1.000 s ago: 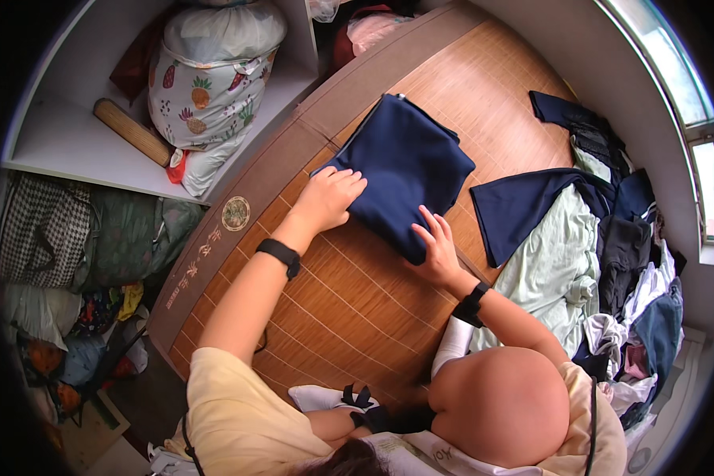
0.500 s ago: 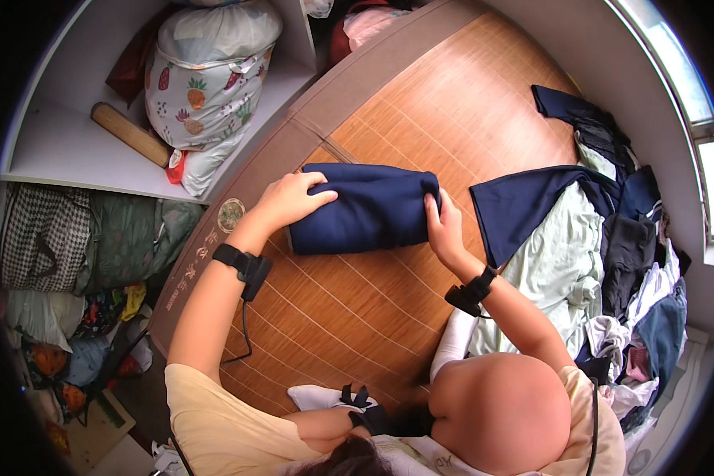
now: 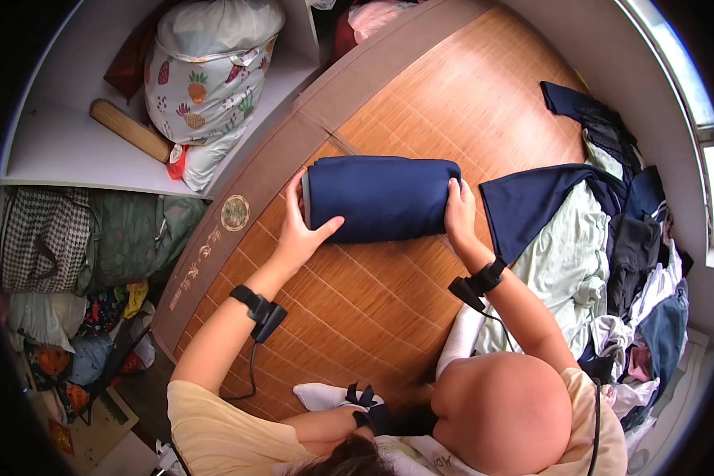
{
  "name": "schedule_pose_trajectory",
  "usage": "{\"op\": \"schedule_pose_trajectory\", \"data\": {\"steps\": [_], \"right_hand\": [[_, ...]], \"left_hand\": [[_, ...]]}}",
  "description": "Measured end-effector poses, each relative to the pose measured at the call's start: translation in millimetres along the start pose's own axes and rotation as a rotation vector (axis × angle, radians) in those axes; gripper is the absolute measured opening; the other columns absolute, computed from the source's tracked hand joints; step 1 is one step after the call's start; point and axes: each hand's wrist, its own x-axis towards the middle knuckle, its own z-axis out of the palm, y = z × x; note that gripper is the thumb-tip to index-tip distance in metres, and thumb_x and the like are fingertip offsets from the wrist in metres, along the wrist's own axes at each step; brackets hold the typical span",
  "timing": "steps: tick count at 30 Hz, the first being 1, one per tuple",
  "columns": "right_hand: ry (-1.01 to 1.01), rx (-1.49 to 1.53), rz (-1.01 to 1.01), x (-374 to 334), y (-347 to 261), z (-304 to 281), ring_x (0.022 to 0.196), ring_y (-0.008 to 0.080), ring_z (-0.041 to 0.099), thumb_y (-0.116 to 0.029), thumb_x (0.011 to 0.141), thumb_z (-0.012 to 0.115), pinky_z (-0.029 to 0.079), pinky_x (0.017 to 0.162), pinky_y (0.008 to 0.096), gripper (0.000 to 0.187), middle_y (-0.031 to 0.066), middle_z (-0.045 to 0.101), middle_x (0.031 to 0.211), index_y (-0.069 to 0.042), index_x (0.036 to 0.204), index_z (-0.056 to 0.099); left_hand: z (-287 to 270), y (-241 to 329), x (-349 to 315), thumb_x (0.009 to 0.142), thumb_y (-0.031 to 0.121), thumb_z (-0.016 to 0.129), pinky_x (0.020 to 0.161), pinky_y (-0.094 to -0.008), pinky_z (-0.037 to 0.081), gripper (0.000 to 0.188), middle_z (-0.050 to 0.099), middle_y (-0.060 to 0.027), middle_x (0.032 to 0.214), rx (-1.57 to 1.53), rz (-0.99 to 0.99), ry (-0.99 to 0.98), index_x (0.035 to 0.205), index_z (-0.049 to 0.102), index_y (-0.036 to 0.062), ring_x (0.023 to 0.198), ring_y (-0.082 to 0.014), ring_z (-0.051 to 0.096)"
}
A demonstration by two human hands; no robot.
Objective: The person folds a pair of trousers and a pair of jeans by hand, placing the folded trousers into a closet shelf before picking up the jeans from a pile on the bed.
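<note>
A navy blue garment (image 3: 382, 197), folded or rolled into a smooth, compact bundle, is between my hands over the bamboo mat (image 3: 349, 301). A grey edge shows along its left end. My left hand (image 3: 301, 236) clasps that end, thumb on the near side and fingers round the outer edge. At the opposite end, my right hand (image 3: 459, 213) grips the bundle with its thumb near the upper corner; its other fingers are partly hidden. Whether the bundle rests on the mat or is slightly raised, I cannot tell.
Loose clothes pile along the right wall, including a navy piece (image 3: 531, 202) and a pale green one (image 3: 559, 262). At the upper left, a shelf (image 3: 51, 147) holds a fruit-patterned bag (image 3: 202, 91) and a wooden piece (image 3: 129, 131). Bags (image 3: 44, 238) sit below it.
The navy bundle has moved slightly right and now looks smoother. My left hand has shifted from the bundle's top to its left end. My right hand has moved right with it.
</note>
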Motion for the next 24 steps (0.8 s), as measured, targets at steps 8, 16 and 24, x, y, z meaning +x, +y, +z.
{"op": "schedule_pose_trajectory", "data": {"steps": [8, 16, 24], "right_hand": [[0.119, -0.320, -0.478, -15, -42, 2, 0.119, 0.0359, 0.038, 0.000, 0.080, 0.049, 0.031, 0.100, 0.0377, 0.048, 0.0248, 0.036, 0.130, 0.002, 0.126, 0.036], [-0.401, -1.000, -1.033, -23, -73, 42, 0.117, 0.0328, 0.041, -0.043, 0.082, 0.055, 0.022, 0.100, 0.0582, 0.058, 0.0102, 0.045, 0.129, -0.022, 0.134, 0.040], [-0.602, -1.127, -0.947, 8, -80, 61, 0.094, 0.0272, 0.053, -0.056, 0.083, 0.047, 0.039, 0.083, 0.0425, 0.061, 0.0117, 0.060, 0.093, -0.006, 0.117, 0.050]], "left_hand": [[26, -25, 22, 0.089, 0.044, 0.050, 0.089, -0.0439, 0.041, 0.070, 0.050, -0.0287, 0.120, 0.368, -0.207, 0.258, 0.136, 0.021, 0.0023, 0.107, -0.0427, 0.051], [13, -37, 13, 0.089, 0.031, 0.054, 0.097, -0.0379, 0.036, 0.061, 0.046, -0.0229, 0.126, -0.054, -0.099, 0.132, 0.133, 0.025, 0.0014, 0.117, -0.0326, 0.047], [15, -27, 2, 0.090, 0.030, 0.054, 0.097, -0.0387, 0.035, 0.054, 0.044, -0.0196, 0.123, 0.003, -0.192, 0.237, 0.129, 0.028, 0.0026, 0.113, -0.0293, 0.046]]}}
